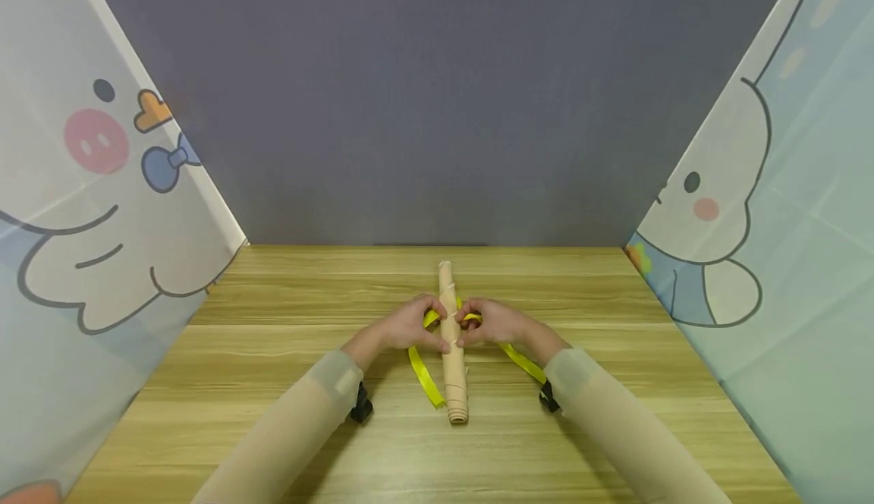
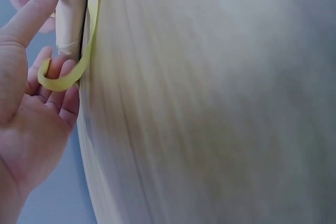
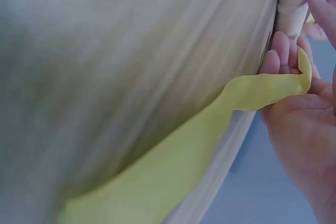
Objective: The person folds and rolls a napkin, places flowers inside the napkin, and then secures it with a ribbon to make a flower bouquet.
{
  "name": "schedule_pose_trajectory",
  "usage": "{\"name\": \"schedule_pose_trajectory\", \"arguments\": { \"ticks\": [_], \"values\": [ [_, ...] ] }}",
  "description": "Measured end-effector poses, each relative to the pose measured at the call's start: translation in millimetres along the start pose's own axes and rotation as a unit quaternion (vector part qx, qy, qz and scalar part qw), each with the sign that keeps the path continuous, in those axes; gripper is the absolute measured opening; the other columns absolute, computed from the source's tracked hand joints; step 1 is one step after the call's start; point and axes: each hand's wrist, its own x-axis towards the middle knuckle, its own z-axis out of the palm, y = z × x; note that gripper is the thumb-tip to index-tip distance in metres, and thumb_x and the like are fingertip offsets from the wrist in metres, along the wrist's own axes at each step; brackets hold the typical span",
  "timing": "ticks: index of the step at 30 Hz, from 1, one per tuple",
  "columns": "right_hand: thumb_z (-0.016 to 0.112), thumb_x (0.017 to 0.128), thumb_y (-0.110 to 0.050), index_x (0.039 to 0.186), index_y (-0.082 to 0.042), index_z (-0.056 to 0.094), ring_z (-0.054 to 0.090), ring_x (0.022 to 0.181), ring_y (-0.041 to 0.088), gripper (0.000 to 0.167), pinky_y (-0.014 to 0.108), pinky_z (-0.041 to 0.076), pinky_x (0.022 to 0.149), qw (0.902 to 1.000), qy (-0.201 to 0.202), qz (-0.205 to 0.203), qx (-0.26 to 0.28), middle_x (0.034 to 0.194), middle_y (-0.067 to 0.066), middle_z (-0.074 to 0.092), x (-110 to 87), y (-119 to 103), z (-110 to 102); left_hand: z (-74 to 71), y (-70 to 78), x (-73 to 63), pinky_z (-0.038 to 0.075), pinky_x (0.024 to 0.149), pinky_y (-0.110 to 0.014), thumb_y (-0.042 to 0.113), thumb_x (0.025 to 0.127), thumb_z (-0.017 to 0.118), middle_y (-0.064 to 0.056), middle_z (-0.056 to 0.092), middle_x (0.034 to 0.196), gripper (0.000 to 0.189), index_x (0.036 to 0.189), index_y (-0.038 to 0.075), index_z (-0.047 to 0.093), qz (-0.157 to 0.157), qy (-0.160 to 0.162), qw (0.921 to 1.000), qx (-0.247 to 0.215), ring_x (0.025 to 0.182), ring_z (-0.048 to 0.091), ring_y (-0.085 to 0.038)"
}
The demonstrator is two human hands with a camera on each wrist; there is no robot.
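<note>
A beige sheet rolled into a long tube (image 1: 456, 382) lies lengthwise on the table, with pale bands round it and its spiral end toward me. From the left, my left hand (image 1: 413, 326) holds the roll near its middle, thumb nearer me and fingers farther off. My right hand (image 1: 501, 323) mirrors it on the other side. A yellow ribbon (image 1: 425, 375) trails to the left of the roll, and a yellow length (image 1: 522, 360) runs off to the right. In the left wrist view the ribbon (image 2: 65, 81) curls over the fingers; in the right wrist view it (image 3: 262, 92) crosses that hand's fingers.
Under everything is a wood-grain table (image 1: 273, 428). A dark grey panel (image 1: 437, 109) rises behind its far edge. Cartoon-printed cloths (image 1: 171, 253) (image 1: 806, 261) flank both sides. Black wrist devices (image 1: 362, 405) (image 1: 548, 396) sit under the sleeves.
</note>
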Motion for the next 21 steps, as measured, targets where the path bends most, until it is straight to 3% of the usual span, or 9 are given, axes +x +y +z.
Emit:
{"name": "schedule_pose_trajectory", "arguments": {
  "ticks": [7,16,21],
  "values": [
    [0.089,0.094,-0.018,0.111,-0.008,0.073,0.061,0.09,0.015,0.024,0.027,0.054,0.076,0.9998,0.0,-0.01,-0.016,0.104,0.003,0.07,-4.4,-1.9,3.4,1.8,-2.8,-1.6,0.05,0.083,-0.03,0.028,0.089,0.095,-0.005,0.064,0.112,0.042,0.115,0.011,0.067,0.004,-0.01,0.9998,-0.014,0.096,0.057,-0.017],
    [0.084,0.097,-0.016,0.102,-0.007,0.075,0.058,0.078,0.016,0.014,0.029,0.05,0.07,0.9998,-0.005,-0.014,-0.011,0.093,0.002,0.069,-8.2,-2.7,5.8,3.4,-1.4,-4.3,0.045,0.075,-0.027,0.03,0.096,0.088,0.001,0.065,0.1,0.026,0.109,0.014,0.073,0.011,-0.019,0.9997,0.006,0.086,0.051,-0.014],
    [0.081,0.098,-0.016,0.103,-0.007,0.077,0.063,0.08,0.016,0.011,0.03,0.054,0.073,0.9998,-0.016,-0.01,-0.004,0.092,0.003,0.072,-9.1,-1.9,6.9,4.5,-2.5,-4.8,0.043,0.074,-0.025,0.029,0.098,0.086,0.004,0.066,0.097,0.02,0.108,0.015,0.076,0.021,-0.024,0.9995,0.009,0.085,0.05,-0.012]
  ]
}}
